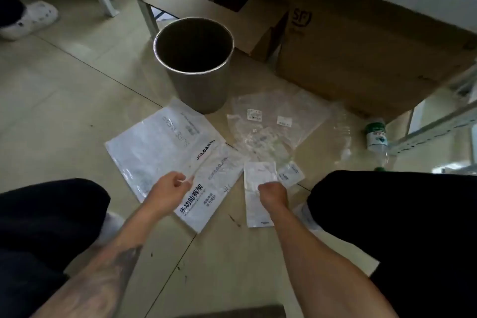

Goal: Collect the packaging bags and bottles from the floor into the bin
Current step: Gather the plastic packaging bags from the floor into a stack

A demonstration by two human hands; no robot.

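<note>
A round metal bin [196, 59] stands upright on the tiled floor [64, 100], its open mouth up. In front of it the packaging bags lie flat. The large white bag [157, 144] with dark lettering has its long axis running from the bin's base down toward the left hand. The printed bag [206, 193] with Chinese characters overlaps its near corner and runs diagonally, from lower left to upper right. The narrow white bag [258, 199] points straight away from the person. A small labelled bag [291, 174] sits just beside it. Clear bags [273, 124] overlap in a pile to the right of the bin; their count cannot be told, though 2 labels show. 1 clear bottle [376, 142] with a green label lies on its side at the far right.

The left hand [170, 188] has its fingers pinched on the edge of the printed bag. The right hand [275, 192] is curled into a fist on the narrow white bag.

2 cardboard boxes [361, 46] stand behind.
</note>
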